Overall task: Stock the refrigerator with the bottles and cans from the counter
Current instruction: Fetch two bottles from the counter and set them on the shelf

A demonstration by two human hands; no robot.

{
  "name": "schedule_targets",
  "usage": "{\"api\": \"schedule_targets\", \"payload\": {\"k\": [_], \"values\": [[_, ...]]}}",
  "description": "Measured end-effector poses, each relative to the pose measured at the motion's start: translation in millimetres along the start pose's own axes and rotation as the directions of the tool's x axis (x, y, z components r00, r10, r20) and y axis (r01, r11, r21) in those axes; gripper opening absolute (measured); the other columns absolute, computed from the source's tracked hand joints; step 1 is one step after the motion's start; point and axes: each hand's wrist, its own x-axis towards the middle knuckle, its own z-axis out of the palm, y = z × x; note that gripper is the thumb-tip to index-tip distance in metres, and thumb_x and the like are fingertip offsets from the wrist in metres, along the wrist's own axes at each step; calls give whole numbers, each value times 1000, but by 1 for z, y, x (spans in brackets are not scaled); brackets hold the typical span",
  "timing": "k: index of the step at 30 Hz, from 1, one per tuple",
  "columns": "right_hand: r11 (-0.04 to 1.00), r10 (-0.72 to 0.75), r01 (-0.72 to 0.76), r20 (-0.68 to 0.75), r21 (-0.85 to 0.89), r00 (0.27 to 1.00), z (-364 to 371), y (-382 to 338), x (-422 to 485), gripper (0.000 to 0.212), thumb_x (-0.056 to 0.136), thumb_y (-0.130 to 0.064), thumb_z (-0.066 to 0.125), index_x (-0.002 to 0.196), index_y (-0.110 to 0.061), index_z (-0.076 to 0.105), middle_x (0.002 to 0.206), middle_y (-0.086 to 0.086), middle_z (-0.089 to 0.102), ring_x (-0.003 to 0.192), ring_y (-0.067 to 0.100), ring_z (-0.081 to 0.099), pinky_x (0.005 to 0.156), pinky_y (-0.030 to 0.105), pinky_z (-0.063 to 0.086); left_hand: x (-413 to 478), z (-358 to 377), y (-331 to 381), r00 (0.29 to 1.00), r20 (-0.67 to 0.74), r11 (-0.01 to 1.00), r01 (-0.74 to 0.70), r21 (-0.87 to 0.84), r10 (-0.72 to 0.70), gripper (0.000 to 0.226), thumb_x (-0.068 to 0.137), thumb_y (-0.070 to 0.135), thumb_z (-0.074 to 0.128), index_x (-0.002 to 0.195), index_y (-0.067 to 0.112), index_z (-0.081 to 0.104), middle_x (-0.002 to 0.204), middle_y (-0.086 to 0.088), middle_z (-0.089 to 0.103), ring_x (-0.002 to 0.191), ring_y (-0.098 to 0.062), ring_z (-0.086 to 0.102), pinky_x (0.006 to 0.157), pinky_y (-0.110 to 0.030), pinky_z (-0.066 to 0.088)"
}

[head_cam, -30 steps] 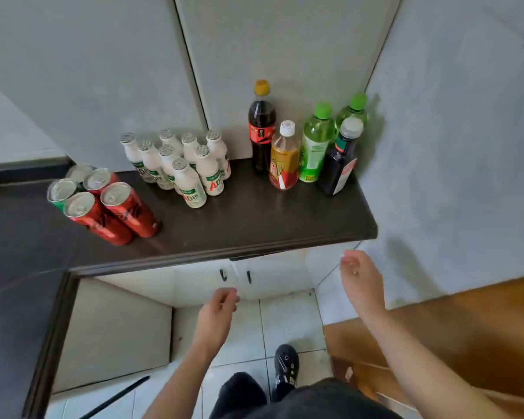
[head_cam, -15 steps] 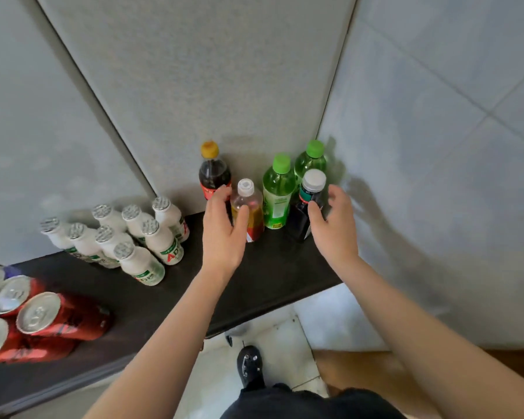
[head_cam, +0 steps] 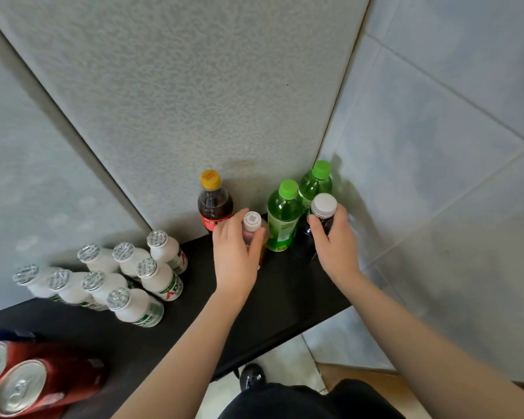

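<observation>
Across the lower half of the frame runs the dark matte countertop (head_cam: 288, 300), tucked into a corner between a grey textured wall panel (head_cam: 194, 86) and pale wall tiles (head_cam: 436, 146). Red aluminium cans with silver tops (head_cam: 22, 385) sit at lower left, and a cluster of small white plastic bottles with foil caps (head_cam: 133, 308) sits just right of them. Near centre, against the wall, stand two green plastic bottles with green caps (head_cam: 283, 220) and a dark cola bottle with a yellow cap (head_cam: 214, 205).

Half a second ago both hands were only arriving with fingers spread. Now the left hand (head_cam: 235, 257) has its fingers curled round the amber tea bottle with a white cap (head_cam: 252, 221), and the right hand (head_cam: 336, 247) grips the near-black bottle with a white cap (head_cam: 323, 206) below its neck. Both bottles look to be still resting on the counter. The pick-up seems secured, so lifting comes next; no refrigerator is in view, and nothing appears stocked yet.
</observation>
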Motion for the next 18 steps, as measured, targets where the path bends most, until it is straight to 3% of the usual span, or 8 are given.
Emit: {"api": "schedule_targets", "payload": {"k": [3,5,8,10,12,15,18], "values": [[1000,-28,28,-31,1,999,2,-1,-4,38,93,-30,54,125,-10,48,117,2,59,103,11,52,83,23,38,-6,-3,-6,998,-52,999,41,3,-41,28,90,29,60,116,20,55,106,10,49,103,-3,37,83,-23,35],[999,-51,51,-55,0,997,1,-2,-8,36,93,-29,55,123,-9,49,112,-1,58,99,9,51,81,23,38,-8,-5,-9,997,-72,999,14,30,-11,26,90,30,58,113,18,56,104,8,50,97,-6,43,80,-24,38],[998,-3,8,-79,65,997,1,-5,-18,35,94,-27,54,124,-10,47,112,-3,54,102,9,50,85,24,38,-18,-10,-8,998,-57,997,37,-68,-41,22,92,31,55,113,27,52,105,11,55,96,-7,53,80,-23,43],[994,-3,11,-75,107,997,-1,-9,-27,32,94,-28,53,122,-14,47,111,-8,52,103,6,49,86,18,36,-31,-16,-7,987,-80,980,123,-156,-137,23,93,35,52,114,39,44,102,18,57,97,-1,55,80,-19,43],[987,-33,44,-69,154,997,-4,-15,-38,24,93,-32,52,115,-25,45,104,-14,53,98,-1,48,80,3,33,-45,-25,-5,968,-135,959,180,-218,-212,21,93,43,47,113,43,42,101,25,57,98,7,54,79,-12,41],[965,-79,92,-64,245,995,-10,-27,-52,25,89,-42,48,110,-29,41,98,-24,51,87,-12,48,76,-5,30,-62,-40,-1,934,-213,932,219,-288,-286,28,91,53,41,112,37,47,102,23,59,97,5,55,83,-17,45],[932,-162,153,1,327,987,-13,-38,-66,30,88,-45,44,113,-28,42,100,-25,52,96,-20,47,79,-3,32,-82,-57,1,901,-250,896,250,-367,-354,42,87,55,40,114,25,52,100,10,63,94,-2,59,81,-22,46]]}}
